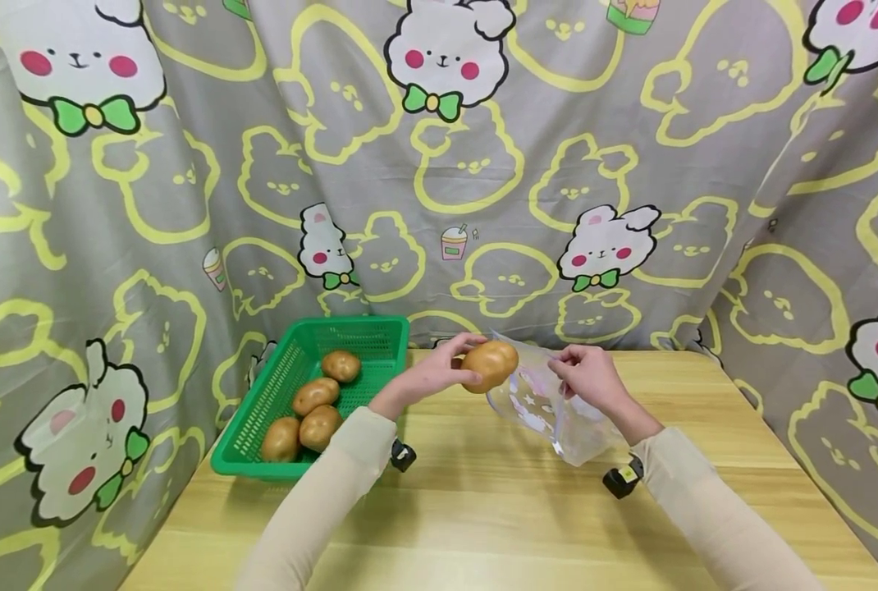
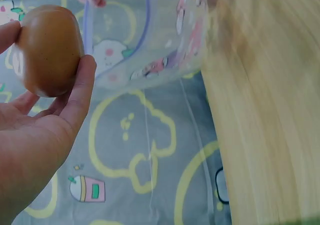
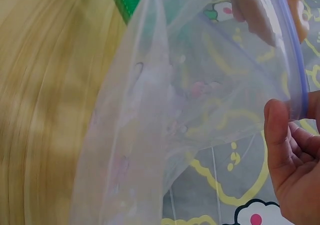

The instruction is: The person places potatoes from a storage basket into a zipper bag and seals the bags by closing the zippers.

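My left hand [image 1: 439,366] grips a smooth brown potato [image 1: 490,366] between thumb and fingers, raised over the table at the mouth of a clear zip bag. In the left wrist view the potato [image 2: 50,51] sits upright in the fingertips. My right hand [image 1: 589,377] pinches the edge of the zip bag [image 1: 531,398], which hangs with its mouth spread toward the potato. A purple zip strip [image 3: 296,45] runs along that mouth in the right wrist view, and the thumb and fingers of the right hand [image 3: 295,152] hold it. White and pink prints show on the bag.
A green plastic basket [image 1: 243,423] stands at the left of the wooden table [image 1: 476,525], holding several potatoes [image 1: 317,396]. Behind the table hangs a grey curtain [image 1: 380,180] with cartoon prints. A small black camera [image 1: 622,478] is worn at the right wrist.
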The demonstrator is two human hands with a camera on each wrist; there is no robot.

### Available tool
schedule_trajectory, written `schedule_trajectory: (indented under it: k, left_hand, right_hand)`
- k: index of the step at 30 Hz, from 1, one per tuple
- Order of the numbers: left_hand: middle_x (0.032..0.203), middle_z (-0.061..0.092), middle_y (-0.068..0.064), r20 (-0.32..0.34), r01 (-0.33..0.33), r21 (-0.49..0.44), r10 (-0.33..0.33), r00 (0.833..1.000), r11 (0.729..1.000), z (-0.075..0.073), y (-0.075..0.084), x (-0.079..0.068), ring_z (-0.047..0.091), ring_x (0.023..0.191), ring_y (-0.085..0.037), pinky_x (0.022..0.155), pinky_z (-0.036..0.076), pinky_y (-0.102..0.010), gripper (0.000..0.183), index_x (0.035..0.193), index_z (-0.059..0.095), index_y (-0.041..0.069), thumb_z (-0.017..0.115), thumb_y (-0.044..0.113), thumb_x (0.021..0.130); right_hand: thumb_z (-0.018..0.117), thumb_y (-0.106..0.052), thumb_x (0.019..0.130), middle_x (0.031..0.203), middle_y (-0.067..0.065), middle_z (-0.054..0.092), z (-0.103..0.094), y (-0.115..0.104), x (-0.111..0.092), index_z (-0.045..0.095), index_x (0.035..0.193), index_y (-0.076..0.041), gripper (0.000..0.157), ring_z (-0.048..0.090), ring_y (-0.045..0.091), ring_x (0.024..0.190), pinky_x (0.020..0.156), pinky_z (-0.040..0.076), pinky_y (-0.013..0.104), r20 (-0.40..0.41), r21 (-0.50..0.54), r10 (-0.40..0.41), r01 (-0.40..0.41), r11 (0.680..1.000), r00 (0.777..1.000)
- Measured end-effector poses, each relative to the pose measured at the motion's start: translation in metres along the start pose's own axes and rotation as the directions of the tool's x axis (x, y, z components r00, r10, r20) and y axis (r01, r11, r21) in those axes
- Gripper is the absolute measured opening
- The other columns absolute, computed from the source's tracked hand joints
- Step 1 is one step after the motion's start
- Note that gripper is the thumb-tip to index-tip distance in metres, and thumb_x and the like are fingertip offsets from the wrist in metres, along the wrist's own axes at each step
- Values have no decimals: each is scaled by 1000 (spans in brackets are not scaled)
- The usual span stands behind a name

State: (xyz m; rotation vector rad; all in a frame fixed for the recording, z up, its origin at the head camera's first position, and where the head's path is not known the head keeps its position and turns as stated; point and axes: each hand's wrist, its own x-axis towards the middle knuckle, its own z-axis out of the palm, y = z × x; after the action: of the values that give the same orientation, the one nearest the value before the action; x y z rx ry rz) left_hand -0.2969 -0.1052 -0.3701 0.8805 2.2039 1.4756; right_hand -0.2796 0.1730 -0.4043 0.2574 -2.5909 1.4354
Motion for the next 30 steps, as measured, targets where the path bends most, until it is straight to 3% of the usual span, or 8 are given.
schedule_trajectory:
  k: [7,13,19,25,30]
  left_hand:
    - [131,45,-13,34,-30,40,28,999,999,15,0,5,52,111,-25,86,48,-33,58,140,39,12,64,9,88]
    - [132,45,-11,22,-30,101,28,999,994,25,0,9,53,113,-25,85,48,-31,60,140,41,12,66,6,86]
    - [130,48,-11,15,-79,248,78,997,966,33,4,10,54,107,-20,86,46,-28,62,140,42,6,68,7,83]
    - [133,49,-10,31,-103,326,98,995,940,40,7,12,54,107,-16,88,43,-25,61,139,43,4,68,9,83]
    - [131,52,-10,33,-75,365,68,997,928,44,7,11,55,106,-16,86,44,-24,62,139,42,5,69,12,83]
  right_hand:
    - [64,-15,90,62,11,60,-1,-1,0,66,88,1,17,60,20,48,48,53,32,9,14,-3,3,1000,1000]
    - [64,-18,91,58,6,59,-3,-6,2,67,87,0,19,60,19,48,49,52,34,9,-14,-4,4,1000,1000]
    - [63,-18,90,57,6,59,-5,-10,2,67,86,0,19,60,19,48,50,53,36,14,-16,-1,2,1000,1000]
    - [63,-19,91,57,6,59,-5,-11,2,67,85,-1,20,60,19,48,51,53,37,5,-10,-7,7,1000,1000]
    - [64,-21,91,59,6,59,-7,-11,3,67,86,1,22,60,19,50,50,52,32,4,20,-9,9,1000,1000]
